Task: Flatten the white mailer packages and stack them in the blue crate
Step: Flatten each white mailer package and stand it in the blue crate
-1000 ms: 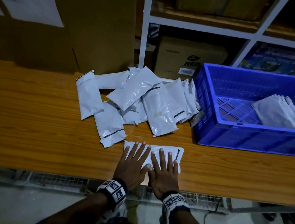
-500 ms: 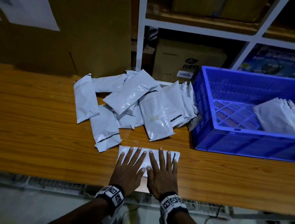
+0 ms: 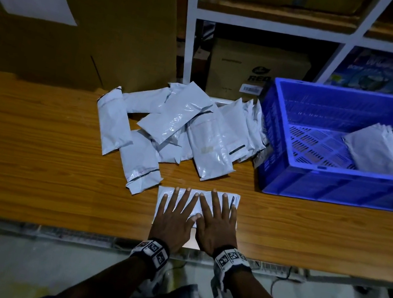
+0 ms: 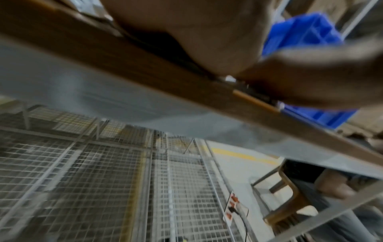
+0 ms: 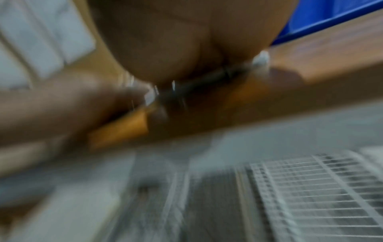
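Observation:
One white mailer point(image 3: 199, 193) lies flat near the front of the wooden table point(image 3: 30, 159). My left hand point(image 3: 175, 213) and right hand point(image 3: 217, 218) press on it side by side, palms down, fingers straight and spread. Behind them a loose pile of white mailers point(image 3: 181, 125) is heaped on the table. The blue crate point(image 3: 341, 185) stands at the right, with a stack of flattened mailers point(image 3: 383, 153) in its far right part. Both wrist views are blurred and show only the heel of each hand on the table edge and a bit of blue crate point(image 4: 306, 29).
White shelving point(image 3: 272, 25) with cardboard boxes point(image 3: 251, 69) rises behind the table. A tall brown board point(image 3: 103, 14) leans at the back left. Bare wood stretches left of the pile. A wire mesh rack point(image 4: 82, 180) sits below the table's front edge.
Both hands have slid slightly forward over the mailer, still pressing it flat. The pile and the crate have not moved.

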`<control>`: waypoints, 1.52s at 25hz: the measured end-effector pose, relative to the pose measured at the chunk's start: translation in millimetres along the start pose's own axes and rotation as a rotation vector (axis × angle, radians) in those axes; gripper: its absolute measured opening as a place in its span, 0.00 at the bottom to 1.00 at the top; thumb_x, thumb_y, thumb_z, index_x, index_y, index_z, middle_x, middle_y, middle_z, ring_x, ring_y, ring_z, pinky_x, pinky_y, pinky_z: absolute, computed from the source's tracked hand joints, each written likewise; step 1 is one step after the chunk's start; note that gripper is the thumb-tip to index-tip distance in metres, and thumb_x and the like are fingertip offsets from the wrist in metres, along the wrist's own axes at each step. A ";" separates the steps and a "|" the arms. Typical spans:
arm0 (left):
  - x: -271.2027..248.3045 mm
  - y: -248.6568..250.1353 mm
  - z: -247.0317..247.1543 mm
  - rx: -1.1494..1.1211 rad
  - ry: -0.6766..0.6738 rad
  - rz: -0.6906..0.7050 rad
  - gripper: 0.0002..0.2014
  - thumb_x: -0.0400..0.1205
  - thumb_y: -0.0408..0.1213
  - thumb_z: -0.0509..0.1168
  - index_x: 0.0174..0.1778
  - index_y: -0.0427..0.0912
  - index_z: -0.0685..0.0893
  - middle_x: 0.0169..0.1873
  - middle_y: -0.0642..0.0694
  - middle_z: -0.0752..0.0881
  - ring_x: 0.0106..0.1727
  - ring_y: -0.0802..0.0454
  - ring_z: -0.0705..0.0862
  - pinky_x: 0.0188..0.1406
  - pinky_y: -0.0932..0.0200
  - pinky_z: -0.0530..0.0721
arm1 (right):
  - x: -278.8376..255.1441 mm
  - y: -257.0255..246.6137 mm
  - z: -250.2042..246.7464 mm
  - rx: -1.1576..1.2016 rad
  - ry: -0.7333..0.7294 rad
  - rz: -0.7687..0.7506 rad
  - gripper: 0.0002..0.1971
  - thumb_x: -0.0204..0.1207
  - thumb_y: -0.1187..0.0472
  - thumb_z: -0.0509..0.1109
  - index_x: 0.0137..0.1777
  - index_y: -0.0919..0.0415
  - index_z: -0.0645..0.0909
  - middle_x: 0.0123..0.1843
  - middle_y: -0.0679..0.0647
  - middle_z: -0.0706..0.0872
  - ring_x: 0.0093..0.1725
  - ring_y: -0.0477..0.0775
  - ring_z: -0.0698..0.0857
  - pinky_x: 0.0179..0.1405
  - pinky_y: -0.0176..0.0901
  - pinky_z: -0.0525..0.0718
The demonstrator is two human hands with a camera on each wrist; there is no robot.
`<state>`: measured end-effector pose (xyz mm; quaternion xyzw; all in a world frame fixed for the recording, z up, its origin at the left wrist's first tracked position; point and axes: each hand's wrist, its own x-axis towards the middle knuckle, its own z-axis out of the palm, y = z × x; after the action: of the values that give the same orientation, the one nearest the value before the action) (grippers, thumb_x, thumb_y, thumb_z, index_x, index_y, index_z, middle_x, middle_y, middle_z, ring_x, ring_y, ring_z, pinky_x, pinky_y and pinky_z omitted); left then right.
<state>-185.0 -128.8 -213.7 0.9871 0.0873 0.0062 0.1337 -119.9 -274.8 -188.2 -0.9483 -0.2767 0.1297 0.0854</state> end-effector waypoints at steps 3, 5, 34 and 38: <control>2.0 -2.7 2.0 -0.002 -0.013 -0.003 0.29 0.90 0.53 0.46 0.89 0.54 0.52 0.89 0.51 0.48 0.89 0.47 0.44 0.85 0.36 0.51 | 2.7 2.2 -16.3 0.036 -0.038 -0.017 0.29 0.86 0.44 0.44 0.87 0.42 0.44 0.85 0.47 0.29 0.85 0.57 0.31 0.81 0.59 0.29; 2.5 -3.5 -0.2 -0.006 -0.017 -0.001 0.29 0.90 0.53 0.45 0.89 0.54 0.52 0.89 0.51 0.49 0.89 0.47 0.45 0.85 0.36 0.50 | 3.1 0.2 -25.9 0.013 0.026 -0.020 0.29 0.86 0.45 0.45 0.86 0.42 0.46 0.87 0.49 0.34 0.86 0.58 0.32 0.82 0.61 0.32; 0.1 -1.8 -1.0 0.016 -0.015 -0.030 0.31 0.88 0.56 0.48 0.89 0.55 0.54 0.89 0.49 0.51 0.89 0.42 0.47 0.84 0.30 0.49 | 7.6 7.2 -6.2 -0.012 0.019 -0.038 0.28 0.87 0.44 0.42 0.87 0.40 0.43 0.87 0.50 0.32 0.85 0.56 0.29 0.83 0.64 0.38; 1.0 -3.3 -1.7 0.004 0.005 -0.017 0.30 0.90 0.55 0.44 0.89 0.55 0.50 0.89 0.50 0.46 0.89 0.42 0.45 0.84 0.34 0.41 | 11.2 7.2 -3.9 -0.008 0.028 -0.023 0.28 0.86 0.45 0.45 0.87 0.41 0.48 0.88 0.51 0.39 0.86 0.58 0.35 0.83 0.63 0.38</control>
<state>-184.7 -125.1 -212.9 0.9866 0.0962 0.0071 0.1316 -106.0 -275.0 -188.4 -0.9471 -0.2870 0.1144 0.0871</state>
